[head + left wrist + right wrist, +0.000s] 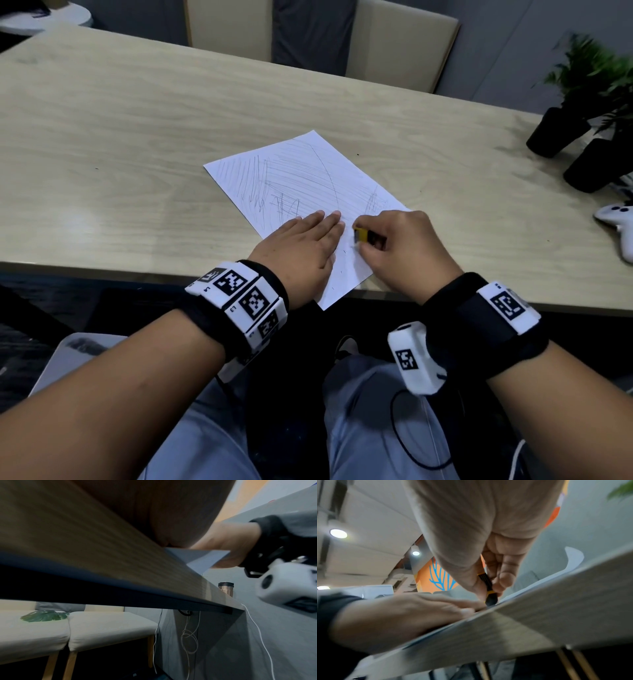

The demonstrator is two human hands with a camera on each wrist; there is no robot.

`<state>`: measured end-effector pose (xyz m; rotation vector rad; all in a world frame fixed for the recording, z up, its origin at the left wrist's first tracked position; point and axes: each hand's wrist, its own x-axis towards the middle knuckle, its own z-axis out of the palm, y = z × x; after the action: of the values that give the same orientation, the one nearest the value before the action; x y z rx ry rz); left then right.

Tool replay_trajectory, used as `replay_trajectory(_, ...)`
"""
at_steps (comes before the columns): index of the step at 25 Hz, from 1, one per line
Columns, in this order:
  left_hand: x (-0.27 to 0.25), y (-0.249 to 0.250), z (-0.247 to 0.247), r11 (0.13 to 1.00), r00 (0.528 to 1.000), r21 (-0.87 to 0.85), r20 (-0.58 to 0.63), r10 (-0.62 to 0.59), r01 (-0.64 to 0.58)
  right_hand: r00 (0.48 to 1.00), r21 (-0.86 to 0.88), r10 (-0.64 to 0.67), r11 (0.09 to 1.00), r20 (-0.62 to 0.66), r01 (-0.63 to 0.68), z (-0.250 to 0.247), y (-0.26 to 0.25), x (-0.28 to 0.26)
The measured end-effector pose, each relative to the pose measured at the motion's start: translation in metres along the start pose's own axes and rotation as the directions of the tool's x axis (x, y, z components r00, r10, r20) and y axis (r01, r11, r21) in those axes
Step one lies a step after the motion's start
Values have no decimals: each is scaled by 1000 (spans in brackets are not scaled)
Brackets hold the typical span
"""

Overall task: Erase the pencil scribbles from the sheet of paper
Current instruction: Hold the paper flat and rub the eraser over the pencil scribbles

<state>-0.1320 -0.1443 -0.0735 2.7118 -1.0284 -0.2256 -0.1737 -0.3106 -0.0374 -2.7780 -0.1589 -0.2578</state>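
Note:
A white sheet of paper covered in grey pencil scribbles lies skewed on the wooden table, its near corner hanging over the front edge. My left hand lies flat on the sheet's near part with straight fingers, pressing it down. Just to its right, my right hand pinches a yellow-and-black eraser whose tip touches the paper. In the right wrist view the eraser stands steeply between thumb and fingers, beside the left hand.
Two black pots with green plants stand at the table's right end, with a white game controller nearer the front. A cushioned bench runs behind the table. A tumbler stands far along the table edge.

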Motion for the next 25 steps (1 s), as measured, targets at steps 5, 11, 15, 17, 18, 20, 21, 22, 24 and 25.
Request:
replay_trajectory(5,0,1,-1,1000,1000,-4,1,2,-2,1000,41,11,999,3,-11,2,1,2)
replay_trajectory(11,1,-1,-1,1000,1000,-20,4,2,-2,996,77,-60,996,69,55,5,-13,-4)
replay_trajectory(15,1,0,0,1000,1000,5,11,-2,2,998,29,48,998,-32,-47,0,7,4)
replay_trajectory(17,0,-1,-1,1000,1000,-8,10,2,-2,1000,78,-22,997,14,20,1,-3,-5)
replay_trajectory(18,0,-1,-1,1000,1000,-11,12,4,-4,998,108,-51,993,44,46,3,-8,-10)
replay_trajectory(20,1,-1,0,1000,1000,4,16,7,-7,1000,127,-3,992,31,-1,2,-2,-10)
replay_trajectory(21,1,-1,0,1000,1000,15,15,5,-5,999,106,39,994,-7,-38,1,4,-7)
replay_trajectory(22,1,-1,0,1000,1000,24,14,3,-4,998,70,56,996,-41,-53,0,9,-4)
replay_trajectory(24,1,-1,0,1000,1000,29,16,5,-5,998,38,35,999,-42,-33,1,7,-5)
replay_trajectory(25,2,-1,0,1000,1000,23,18,6,-7,1000,52,-6,999,-8,7,3,-1,-9)
